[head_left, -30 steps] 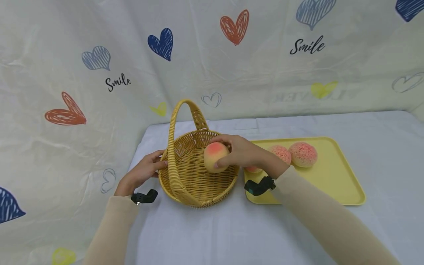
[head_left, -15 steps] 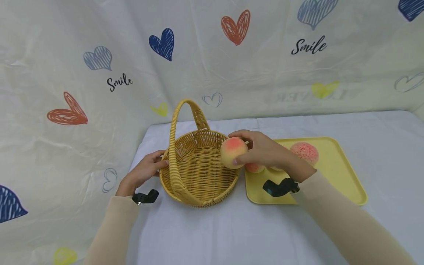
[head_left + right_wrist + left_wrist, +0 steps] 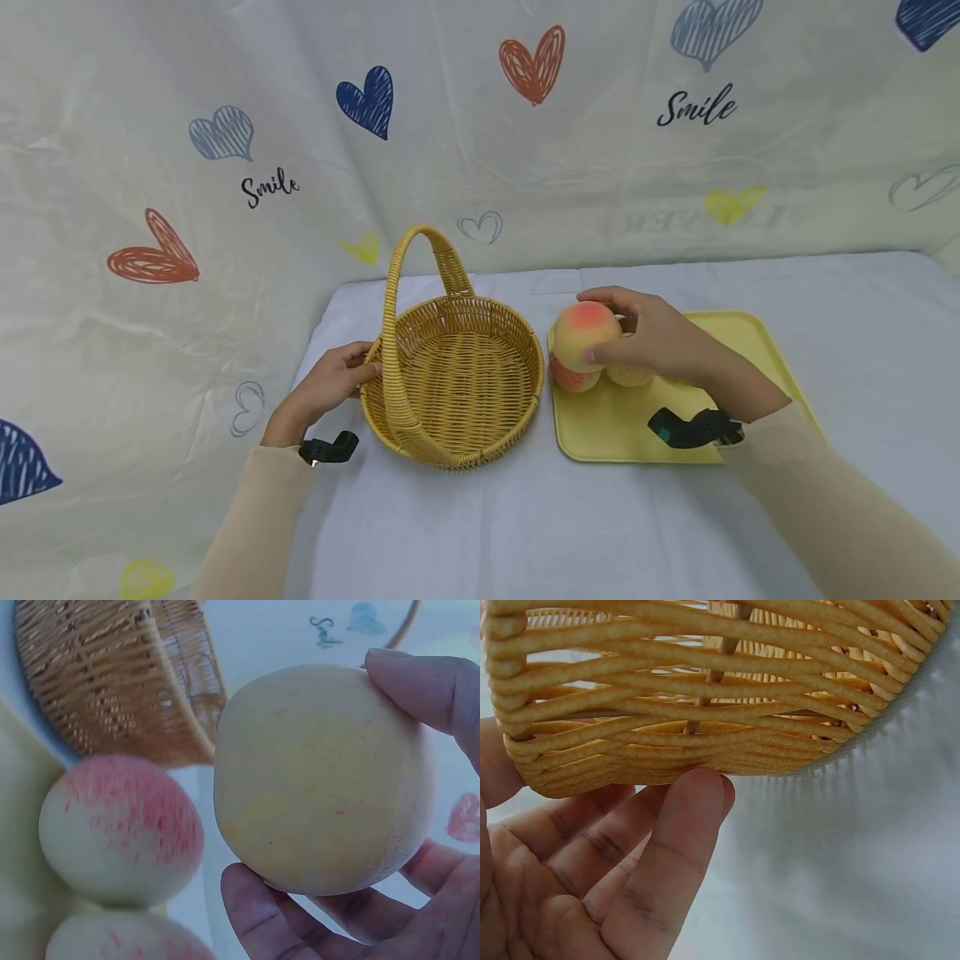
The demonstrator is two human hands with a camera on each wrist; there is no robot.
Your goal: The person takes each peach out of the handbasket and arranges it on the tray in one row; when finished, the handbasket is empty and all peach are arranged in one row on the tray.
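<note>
My left hand [image 3: 330,385] grips the left rim of a round woven basket [image 3: 465,400] with a tall arched handle. In the left wrist view, its fingertips touch the underside of the basket wall [image 3: 652,697]. Above the left part of a yellow tray [image 3: 622,437], my right hand [image 3: 663,337] holds a yellow peach with a red blush [image 3: 587,335]. The right wrist view shows thumb and fingers around this peach [image 3: 322,780]. Below it on the tray lie a pinkish peach [image 3: 573,379] and a paler one [image 3: 630,375]. My right hand and forearm hide part of the tray.
The basket stands close to the tray's left edge, on a white cloth [image 3: 480,533]. Behind the table hangs a pale curtain [image 3: 600,150] printed with hearts and "Smile". A dark band with a small device [image 3: 693,427] sits on my right wrist.
My right hand has carried the peach from inside the basket, over its right rim, to above the tray. The left hand has stayed on the basket.
</note>
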